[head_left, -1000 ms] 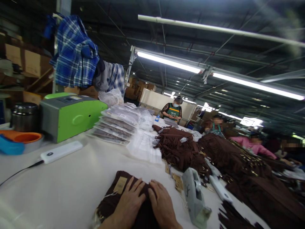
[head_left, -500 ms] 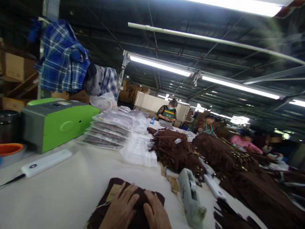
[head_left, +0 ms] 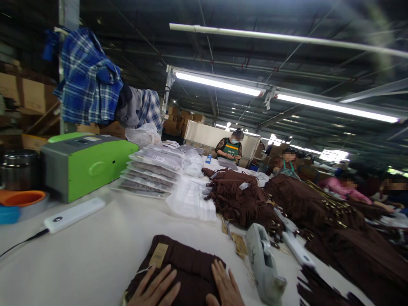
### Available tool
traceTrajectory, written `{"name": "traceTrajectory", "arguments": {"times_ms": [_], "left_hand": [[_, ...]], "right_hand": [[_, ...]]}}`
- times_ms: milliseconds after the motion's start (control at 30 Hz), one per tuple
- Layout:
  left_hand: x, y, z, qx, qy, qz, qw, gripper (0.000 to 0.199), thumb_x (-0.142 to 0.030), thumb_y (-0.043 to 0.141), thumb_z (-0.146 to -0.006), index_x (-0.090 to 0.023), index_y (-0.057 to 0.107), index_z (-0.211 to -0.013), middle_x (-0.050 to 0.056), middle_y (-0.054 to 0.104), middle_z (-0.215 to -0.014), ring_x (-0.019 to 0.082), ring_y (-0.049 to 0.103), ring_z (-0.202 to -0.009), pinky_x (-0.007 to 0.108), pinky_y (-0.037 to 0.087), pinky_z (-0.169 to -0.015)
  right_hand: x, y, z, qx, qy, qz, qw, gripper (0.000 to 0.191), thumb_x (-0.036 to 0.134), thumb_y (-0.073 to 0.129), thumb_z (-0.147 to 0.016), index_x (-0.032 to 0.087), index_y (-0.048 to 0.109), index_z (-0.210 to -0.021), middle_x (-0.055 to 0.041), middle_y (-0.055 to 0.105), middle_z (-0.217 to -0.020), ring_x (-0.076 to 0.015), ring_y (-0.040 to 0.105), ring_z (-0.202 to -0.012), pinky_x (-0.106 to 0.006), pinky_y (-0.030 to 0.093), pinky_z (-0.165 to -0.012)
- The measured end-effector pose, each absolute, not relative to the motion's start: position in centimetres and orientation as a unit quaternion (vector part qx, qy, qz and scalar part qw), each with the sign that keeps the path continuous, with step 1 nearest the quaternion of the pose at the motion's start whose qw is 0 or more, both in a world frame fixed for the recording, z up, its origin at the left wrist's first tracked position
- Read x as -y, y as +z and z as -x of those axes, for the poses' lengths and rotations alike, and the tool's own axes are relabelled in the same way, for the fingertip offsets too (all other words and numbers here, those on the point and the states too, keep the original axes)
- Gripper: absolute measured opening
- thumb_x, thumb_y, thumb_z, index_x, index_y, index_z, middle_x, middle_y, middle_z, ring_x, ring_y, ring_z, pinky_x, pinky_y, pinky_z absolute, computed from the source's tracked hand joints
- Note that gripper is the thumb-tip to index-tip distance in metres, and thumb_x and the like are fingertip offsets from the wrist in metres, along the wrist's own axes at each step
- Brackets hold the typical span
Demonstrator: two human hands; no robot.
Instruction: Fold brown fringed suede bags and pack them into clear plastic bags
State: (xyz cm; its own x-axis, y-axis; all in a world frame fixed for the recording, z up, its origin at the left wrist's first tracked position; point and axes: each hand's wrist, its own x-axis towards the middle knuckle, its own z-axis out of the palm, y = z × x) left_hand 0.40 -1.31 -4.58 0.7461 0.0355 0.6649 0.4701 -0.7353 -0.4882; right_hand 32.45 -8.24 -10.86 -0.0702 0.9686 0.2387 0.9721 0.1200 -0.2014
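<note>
A folded dark brown fabric piece (head_left: 188, 257) lies on the white table at the bottom centre, its top edge away from me. Near its upper left corner sits a tan paper tag (head_left: 159, 255) with a white string. My left hand (head_left: 156, 289) rests flat on the lower left part, fingers spread. My right hand (head_left: 226, 284) lies along the right edge, its fingers stretched over the fabric and its thumb apart. Neither hand grips anything. Just right of the fabric stands a grey tape dispenser (head_left: 266, 263). The lower part of the fabric is hidden by my hands and the frame's edge.
Clear-bagged flat items (head_left: 153, 170) are stacked behind, beside white plastic bags (head_left: 193, 197). A green and grey machine (head_left: 92, 168) and a white handheld device (head_left: 75, 214) stand left. Brown fringed pieces (head_left: 239, 195) are heaped right. A co-worker (head_left: 229, 148) stands beyond.
My hands have slid toward me and apart, uncovering the tag and the upper middle of the fabric. The view has shifted slightly left.
</note>
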Motion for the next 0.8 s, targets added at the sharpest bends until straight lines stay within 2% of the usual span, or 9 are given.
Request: {"name": "traceTrajectory", "arguments": {"times_ms": [200, 267, 333, 400, 500, 567, 667, 733, 800], "left_hand": [[0.3, -5.1, -0.8, 0.143, -0.338, 0.892, 0.265, 0.043, -0.044, 0.046, -0.095, -0.032, 0.047, -0.136, -0.001, 0.059, -0.133, 0.019, 0.047, -0.125, 0.03, 0.034, -0.108], [-0.8, -3.1, -1.6, 0.165, -0.325, 0.913, 0.181, 0.051, -0.05, 0.052, -0.091, -0.032, 0.044, -0.138, 0.001, 0.056, -0.136, 0.02, 0.048, -0.126, 0.032, 0.038, -0.105], [-2.8, -0.5, -3.3, 0.241, -0.275, 0.927, 0.082, 0.06, -0.052, 0.061, -0.084, -0.03, 0.045, -0.137, 0.006, 0.052, -0.14, 0.025, 0.049, -0.126, 0.039, 0.038, -0.106], [-5.8, 1.4, -5.5, 0.32, -0.235, 0.917, 0.041, 0.048, -0.034, 0.066, -0.084, -0.027, 0.053, -0.129, 0.007, 0.058, -0.133, 0.024, 0.053, -0.122, 0.04, 0.039, -0.106], [-11.5, 1.1, -9.1, 0.347, -0.175, 0.917, 0.09, 0.035, -0.015, 0.055, -0.088, -0.02, 0.06, -0.122, 0.012, 0.061, -0.128, 0.026, 0.053, -0.123, 0.046, 0.038, -0.104], [-15.3, -0.7, -10.8, 0.332, -0.158, 0.917, 0.154, 0.032, -0.011, 0.049, -0.09, -0.018, 0.062, -0.119, 0.014, 0.062, -0.127, 0.027, 0.053, -0.123, 0.049, 0.036, -0.105], [-19.6, -3.0, -11.7, 0.296, -0.167, 0.911, 0.236, 0.029, -0.011, 0.051, -0.09, -0.016, 0.064, -0.115, 0.015, 0.065, -0.122, 0.028, 0.056, -0.119, 0.05, 0.035, -0.104], [-21.2, -3.2, -11.5, 0.285, -0.174, 0.909, 0.249, 0.023, -0.009, 0.054, -0.087, -0.014, 0.068, -0.105, 0.014, 0.069, -0.111, 0.027, 0.061, -0.11, 0.048, 0.038, -0.101], [-22.0, -2.4, -11.1, 0.281, -0.174, 0.916, 0.229, 0.017, -0.005, 0.055, -0.085, -0.014, 0.069, -0.09, 0.011, 0.072, -0.093, 0.025, 0.065, -0.095, 0.044, 0.04, -0.098]], "right_hand": [[8.2, -7.8, -34.8, 0.721, -0.016, 0.665, 0.194, 0.048, 0.046, 0.05, -0.09, 0.031, 0.051, -0.136, -0.0022, 0.048, -0.141, -0.0278, 0.047, -0.129, -0.045, 0.043, -0.106], [7.4, -6.1, -34.9, 0.701, -0.027, 0.676, 0.226, 0.044, 0.043, 0.044, -0.094, 0.028, 0.055, -0.133, -0.0025, 0.052, -0.139, -0.0247, 0.049, -0.128, -0.041, 0.044, -0.106], [5.9, -4.4, -34.4, 0.68, -0.045, 0.686, 0.255, 0.041, 0.04, 0.039, -0.096, 0.024, 0.061, -0.126, -0.0048, 0.058, -0.133, -0.0234, 0.053, -0.124, -0.038, 0.045, -0.105], [3.5, -2.9, -33.4, 0.673, -0.056, 0.69, 0.261, 0.039, 0.036, 0.039, -0.096, 0.022, 0.066, -0.119, -0.0065, 0.064, -0.126, -0.0234, 0.057, -0.119, -0.038, 0.046, -0.104], [-1.0, -1.6, -31.5, 0.685, -0.06, 0.689, 0.228, 0.035, 0.023, 0.044, -0.091, 0.021, 0.066, -0.118, -0.0065, 0.066, -0.123, -0.0224, 0.059, -0.117, -0.035, 0.044, -0.104], [-4.2, -1.2, -30.5, 0.692, -0.067, 0.692, 0.193, 0.045, 0.015, 0.052, -0.082, 0.02, 0.061, -0.126, -0.0071, 0.062, -0.129, -0.0229, 0.055, -0.121, -0.034, 0.041, -0.106], [-8.3, -1.1, -29.5, 0.7, -0.085, 0.698, 0.129, 0.064, 0.01, 0.059, -0.074, 0.02, 0.049, -0.137, -0.0101, 0.049, -0.143, -0.0266, 0.044, -0.131, -0.037, 0.034, -0.109], [-10.3, -1.0, -29.3, 0.704, -0.102, 0.697, 0.085, 0.058, 0.009, 0.054, -0.079, 0.019, 0.05, -0.136, -0.0123, 0.047, -0.144, -0.0275, 0.043, -0.132, -0.04, 0.034, -0.108], [-11.8, -0.8, -29.2, 0.712, -0.112, 0.692, 0.054, 0.044, 0.007, 0.046, -0.085, 0.018, 0.058, -0.126, -0.0129, 0.054, -0.136, -0.026, 0.049, -0.125, -0.038, 0.036, -0.104]]}}
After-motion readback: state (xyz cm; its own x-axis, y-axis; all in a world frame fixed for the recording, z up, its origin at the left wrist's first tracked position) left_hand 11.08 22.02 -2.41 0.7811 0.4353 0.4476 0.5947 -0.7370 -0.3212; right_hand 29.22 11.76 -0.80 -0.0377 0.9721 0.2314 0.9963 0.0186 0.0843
